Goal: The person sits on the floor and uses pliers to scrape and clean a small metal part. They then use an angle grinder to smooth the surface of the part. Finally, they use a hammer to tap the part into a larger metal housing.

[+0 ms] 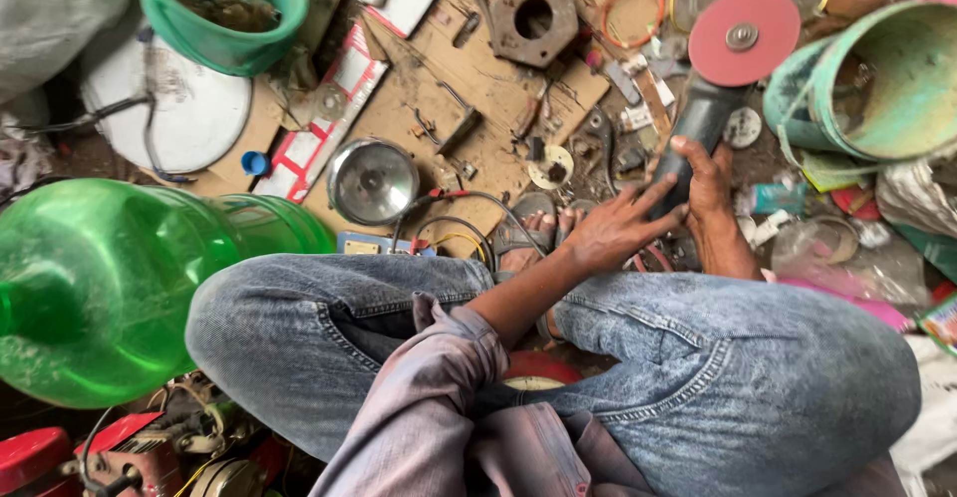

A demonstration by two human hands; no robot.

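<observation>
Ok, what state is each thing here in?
angle grinder: lying on the ground, red disc fitted
right hand: gripping the grinder body
left hand: fingers resting on the grinder body
green bottle: on its side
green bucket: upright, debris inside
round reflector: face up

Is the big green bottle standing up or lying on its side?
On its side. The green bottle lies flat by the person's knee, neck toward the picture's left edge, its long body stretching right.

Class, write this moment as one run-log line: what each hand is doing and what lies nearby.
left hand: fingers on grinder body | right hand: grips angle grinder | red disc: faces up | near: round reflector, green bottle
</observation>
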